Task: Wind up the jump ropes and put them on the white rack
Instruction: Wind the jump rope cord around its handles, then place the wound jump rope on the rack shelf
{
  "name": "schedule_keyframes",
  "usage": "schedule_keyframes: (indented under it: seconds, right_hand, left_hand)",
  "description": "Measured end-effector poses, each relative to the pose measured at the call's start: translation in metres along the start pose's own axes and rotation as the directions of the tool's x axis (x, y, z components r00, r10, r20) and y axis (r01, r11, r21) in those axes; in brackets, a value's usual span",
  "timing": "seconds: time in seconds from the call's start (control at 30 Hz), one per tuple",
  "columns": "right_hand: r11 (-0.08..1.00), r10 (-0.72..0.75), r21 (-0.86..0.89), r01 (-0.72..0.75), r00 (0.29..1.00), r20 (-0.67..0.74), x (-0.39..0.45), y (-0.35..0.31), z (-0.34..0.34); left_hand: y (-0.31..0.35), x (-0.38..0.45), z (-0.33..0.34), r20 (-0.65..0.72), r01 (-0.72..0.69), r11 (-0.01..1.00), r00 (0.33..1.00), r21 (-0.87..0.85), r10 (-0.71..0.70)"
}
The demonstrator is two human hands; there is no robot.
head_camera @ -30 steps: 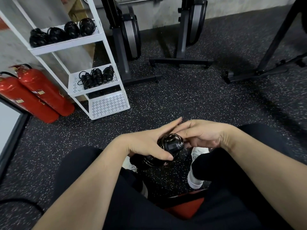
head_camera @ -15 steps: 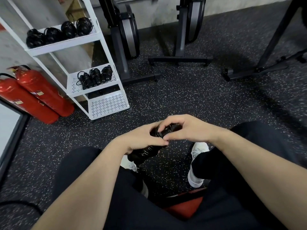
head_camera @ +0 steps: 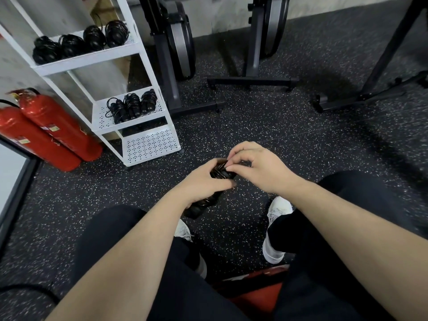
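Note:
A black jump rope, wound into a tight bundle around its handles, sits between my hands above the floor. My left hand grips the bundle around its middle. My right hand pinches the rope at the bundle's upper end with curled fingers. The white rack stands at the left. Its top shelf holds several wound ropes, and its middle shelf holds three more wound ropes. The lowest perforated shelf carries nothing.
Two red fire extinguishers lean left of the rack. Black exercise machine frames stand behind on the speckled rubber floor. My knees and white shoes are below my hands, over a red seat.
My right hand went from straight fingers beside the bundle to curled fingers pinching its top. Both hands and the bundle rose slightly toward the rack.

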State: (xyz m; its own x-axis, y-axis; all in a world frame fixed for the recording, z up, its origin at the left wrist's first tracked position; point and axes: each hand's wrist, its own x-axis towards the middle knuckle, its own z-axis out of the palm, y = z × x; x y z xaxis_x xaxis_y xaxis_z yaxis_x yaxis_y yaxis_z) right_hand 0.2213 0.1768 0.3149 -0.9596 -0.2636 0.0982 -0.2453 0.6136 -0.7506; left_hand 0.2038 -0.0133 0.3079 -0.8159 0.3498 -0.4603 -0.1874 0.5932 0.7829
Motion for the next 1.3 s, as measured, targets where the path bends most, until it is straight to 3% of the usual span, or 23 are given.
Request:
schedule_keyframes:
  seconds: [0.17, 0.33, 0.5, 0.67, 0.83, 0.9, 1.03, 1.17, 1.3]
  right_hand:
    - [0.996, 0.062, 0.07, -0.059, 0.997, -0.037, 0.016, -0.001, 0.014]
    - [0.898, 0.278, 0.391, -0.199, 0.948, -0.154, 0.045, -0.006, 0.026]
    - [0.743, 0.496, 0.466, -0.48, 0.863, 0.098, 0.069, -0.002, 0.051]
    - [0.752, 0.451, 0.389, -0.532, 0.846, 0.284, 0.106, -0.006, 0.087]
    - [0.747, 0.436, 0.417, -0.517, 0.855, 0.279, 0.171, -0.008, 0.116]
    - [0.685, 0.43, 0.497, -0.533, 0.846, 0.315, 0.198, -0.007, 0.125]
    - [0.451, 0.404, 0.669, -0.591, 0.804, 0.437, 0.251, -0.015, 0.138]
    - [0.413, 0.367, 0.677, -0.609, 0.792, 0.488, 0.3, -0.022, 0.154]
    - [0.455, 0.358, 0.637, -0.622, 0.783, 0.509, 0.346, -0.028, 0.176]
  left_hand:
    - [-0.002, 0.014, 0.003, -0.139, 0.0, 0.997, 0.99, -0.082, -0.012]
    - [-0.008, 0.036, -0.009, -0.246, 0.02, 0.936, 0.963, -0.352, -0.113]
    - [-0.014, 0.059, -0.036, -0.328, 0.014, 0.841, 0.917, -0.541, -0.226]
    - [-0.027, 0.087, -0.075, -0.343, 0.023, 0.756, 0.882, -0.654, -0.323]
    - [-0.046, 0.106, -0.127, -0.32, -0.024, 0.679, 0.893, -0.734, -0.315]
    - [-0.059, 0.111, -0.152, -0.327, -0.043, 0.658, 0.891, -0.751, -0.315]
    - [-0.089, 0.12, -0.195, -0.248, 0.027, 0.64, 0.909, -0.768, -0.336]
    - [-0.116, 0.129, -0.237, -0.221, -0.002, 0.658, 0.943, -0.753, -0.249]
    - [-0.139, 0.15, -0.276, -0.341, -0.095, 0.642, 0.901, -0.761, -0.27]
